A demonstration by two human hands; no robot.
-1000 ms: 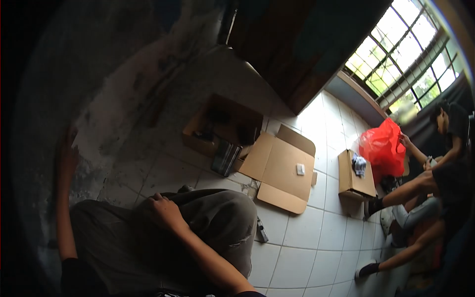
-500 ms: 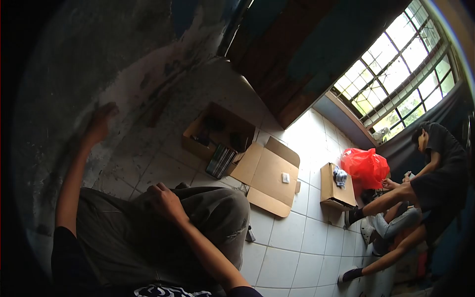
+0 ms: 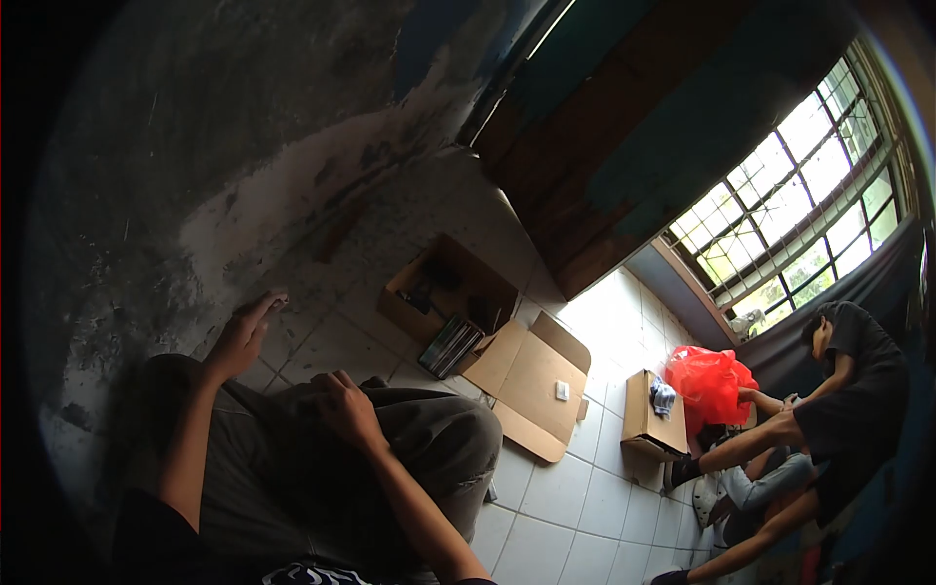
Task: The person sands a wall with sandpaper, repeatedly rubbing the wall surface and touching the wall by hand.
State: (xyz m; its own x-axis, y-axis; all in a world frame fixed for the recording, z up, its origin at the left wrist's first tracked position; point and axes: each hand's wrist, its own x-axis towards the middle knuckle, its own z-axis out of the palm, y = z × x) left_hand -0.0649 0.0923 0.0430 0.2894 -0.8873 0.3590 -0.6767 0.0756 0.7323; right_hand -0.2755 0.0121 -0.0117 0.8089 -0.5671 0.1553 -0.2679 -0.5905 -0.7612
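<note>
My left hand (image 3: 244, 336) is held out above my left leg, in front of the wall. Its fingers are stretched forward and nothing shows in them. Resting on my dark grey trousers (image 3: 429, 429) near the knee is my right hand (image 3: 351, 414), its fingers loosely spread and partly in shadow, with no object visible in it. Beyond my knees stands an open cardboard box (image 3: 497, 297) with dark items inside. A row of thin cases (image 3: 450, 348) leans at its near side. A flattened cardboard piece (image 3: 531, 385) bears a small white item (image 3: 563, 391).
A closed cardboard box (image 3: 643, 424) carries a crumpled cloth (image 3: 663, 397). Behind it are a red plastic bag (image 3: 707, 380) and a person in dark clothes (image 3: 858, 390) bending forward, with someone else's limbs lower down. A worn wall (image 3: 234, 146) rises at left; a barred window (image 3: 799, 185) is upper right.
My left hand has come away from the wall, moving up, then down and right towards my knees. My right hand stays on my leg. The other person's hand has moved lower beside the red bag.
</note>
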